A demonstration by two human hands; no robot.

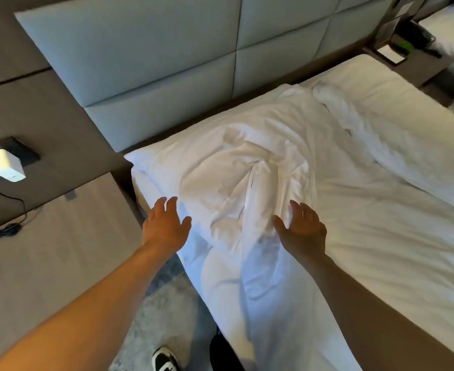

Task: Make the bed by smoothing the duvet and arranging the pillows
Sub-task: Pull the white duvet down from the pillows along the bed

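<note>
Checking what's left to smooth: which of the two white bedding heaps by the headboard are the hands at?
The near crumpled heap; left hand and right hand flank it. The other heap lies farther right.

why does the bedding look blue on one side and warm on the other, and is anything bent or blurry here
Head view: mixed light, cool bluish on the duvet near the left hand, warmer toward the right hand; the wide lens bows the headboard; the glowing white device is blown out; the far nightstand is soft.
</note>
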